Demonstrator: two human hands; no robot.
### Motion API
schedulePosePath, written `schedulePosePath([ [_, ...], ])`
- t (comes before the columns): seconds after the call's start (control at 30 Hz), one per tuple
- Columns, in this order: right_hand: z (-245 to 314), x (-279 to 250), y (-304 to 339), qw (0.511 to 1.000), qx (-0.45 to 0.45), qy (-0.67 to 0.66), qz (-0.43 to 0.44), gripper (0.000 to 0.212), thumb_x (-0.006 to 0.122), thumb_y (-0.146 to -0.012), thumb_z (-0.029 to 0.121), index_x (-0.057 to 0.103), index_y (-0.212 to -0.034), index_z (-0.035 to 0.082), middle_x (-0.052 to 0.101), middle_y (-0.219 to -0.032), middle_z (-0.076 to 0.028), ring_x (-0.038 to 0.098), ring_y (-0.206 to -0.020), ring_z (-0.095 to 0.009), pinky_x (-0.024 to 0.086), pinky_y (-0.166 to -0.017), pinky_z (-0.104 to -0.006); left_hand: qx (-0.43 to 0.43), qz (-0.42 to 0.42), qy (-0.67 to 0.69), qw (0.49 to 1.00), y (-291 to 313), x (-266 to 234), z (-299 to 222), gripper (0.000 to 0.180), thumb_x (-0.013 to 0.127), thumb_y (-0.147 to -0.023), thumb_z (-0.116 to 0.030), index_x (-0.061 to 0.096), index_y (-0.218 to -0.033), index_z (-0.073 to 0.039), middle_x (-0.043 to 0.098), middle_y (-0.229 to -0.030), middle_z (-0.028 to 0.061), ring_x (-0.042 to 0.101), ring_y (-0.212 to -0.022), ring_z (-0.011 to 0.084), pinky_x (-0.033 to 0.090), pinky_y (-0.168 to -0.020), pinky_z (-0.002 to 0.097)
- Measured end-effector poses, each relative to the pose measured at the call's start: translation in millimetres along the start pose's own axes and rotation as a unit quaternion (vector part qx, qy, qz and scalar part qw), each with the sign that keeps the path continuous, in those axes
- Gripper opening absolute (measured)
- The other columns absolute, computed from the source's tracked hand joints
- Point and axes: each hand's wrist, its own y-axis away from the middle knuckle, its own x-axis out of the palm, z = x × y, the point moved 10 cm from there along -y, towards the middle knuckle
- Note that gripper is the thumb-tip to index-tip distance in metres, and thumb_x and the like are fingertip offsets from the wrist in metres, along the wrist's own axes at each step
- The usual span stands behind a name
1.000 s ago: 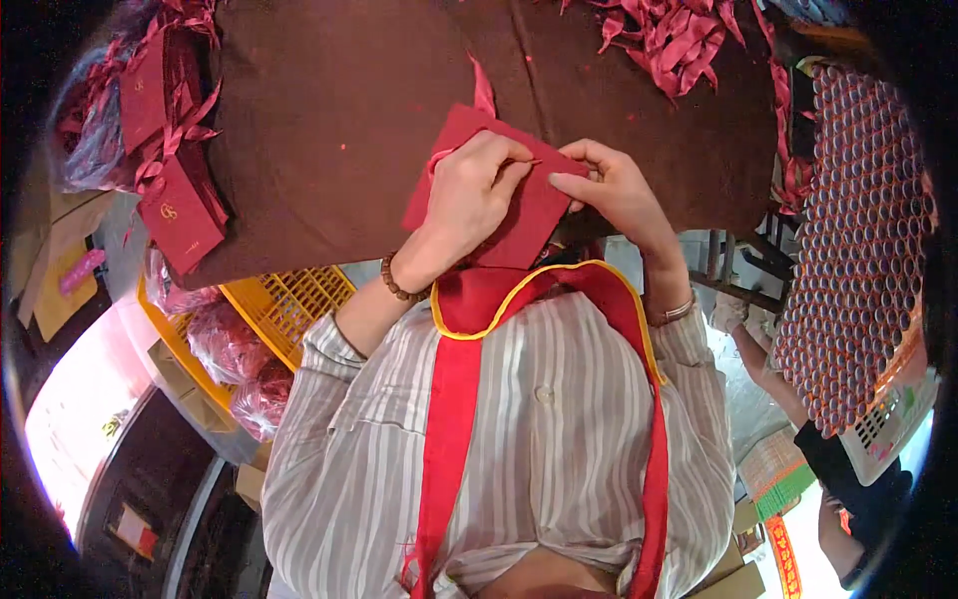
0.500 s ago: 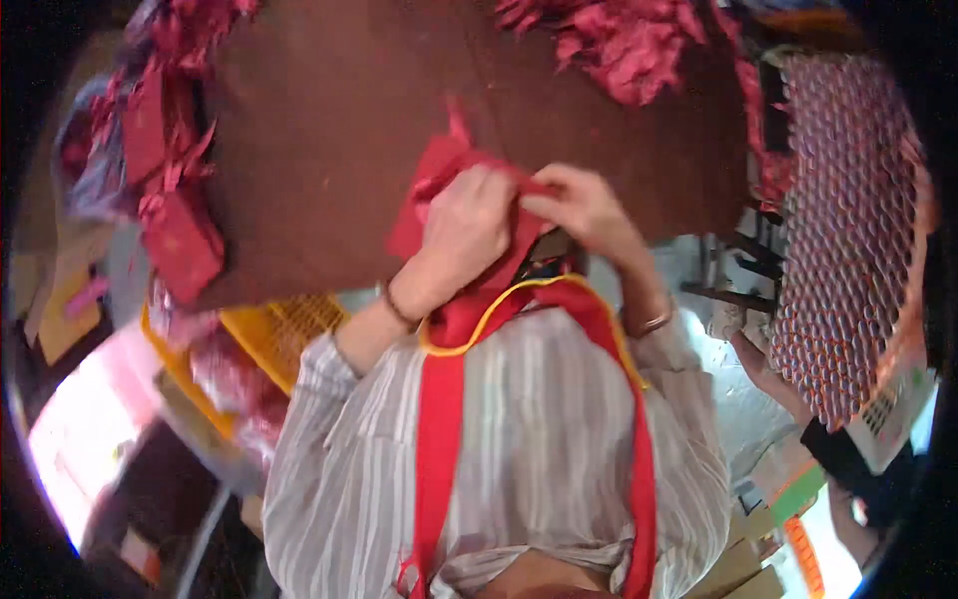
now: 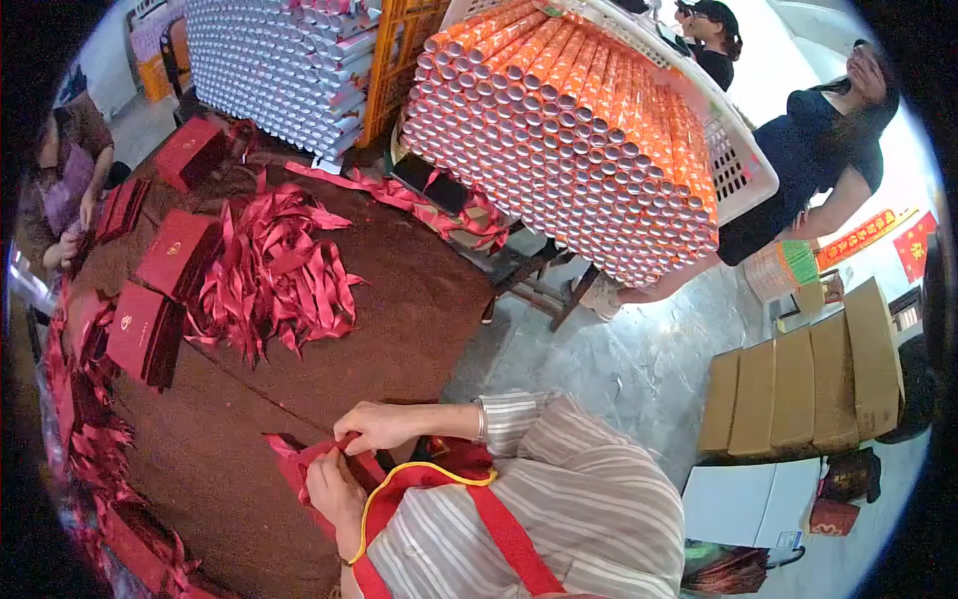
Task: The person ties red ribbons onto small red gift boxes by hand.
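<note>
Head view shows both hands pinching a red ribbon [image 3: 299,461] at the near edge of the brown table [image 3: 399,299]. On the ribbon the right hand [image 3: 377,427] has its fingers closed from above, and the left hand [image 3: 332,491] grips it just below, the two hands almost touching. Under them lies a flat red folder [image 3: 309,499], partly hidden by the left hand. Farther up the table sits a loose pile of red ribbons [image 3: 274,275], with stacks of red folders [image 3: 160,299] just beside it on the left. Behind the table, well apart from the hands, stand a rack of orange tubes [image 3: 569,130] and one of silvery tubes [image 3: 269,60].
</note>
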Motion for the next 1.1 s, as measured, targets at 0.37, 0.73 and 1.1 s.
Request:
schedulePosePath([
  [0.37, 35.7, 3.0, -6.7, 0.995, -0.091, 0.034, 0.035, 0.028, 0.063, -0.071, 0.018, 0.062, -0.092, 0.001, 0.064, -0.085, -0.017, 0.062, -0.081, -0.032, 0.047, -0.071, -0.0401, 0.009, 0.116, 0.027, 0.993, -37.7, -35.3, -10.0, 0.013, 0.065, -0.066, -0.005, 0.056, -0.075, -0.008, 0.057, -0.081, 0.005, 0.05, -0.086, 0.0241, 0.031, -0.082, 0.0387],
  [0.73, 18.3, 18.0, 0.9, 0.989, -0.132, 0.059, -0.025, 0.027, 0.059, -0.079, 0.021, 0.061, -0.097, 0.001, 0.06, -0.095, -0.016, 0.057, -0.09, -0.033, 0.045, -0.078, -0.0414, 0.065, 0.05, -0.018, 0.996, -9.6, -27.8, -8.6, 0.019, 0.066, -0.067, -0.004, 0.056, -0.083, -0.006, 0.055, -0.08, 0.0078, 0.052, -0.08, 0.0258, 0.038, -0.076, 0.0369],
  [1.1, 50.0, 48.5, -0.2, 0.983, -0.176, 0.053, -0.001, 0.02, 0.056, -0.082, 0.018, 0.056, -0.097, 0.005, 0.054, -0.092, -0.015, 0.053, -0.09, -0.032, 0.043, -0.076, -0.0426, -0.231, 0.487, 0.199, 0.819, -2.7, 2.5, 72.4, 0.015, 0.06, -0.08, -0.01, 0.065, -0.082, 0.003, 0.062, -0.065, 0.0055, 0.053, -0.058, 0.0077, 0.042, -0.052, 0.0244],
])
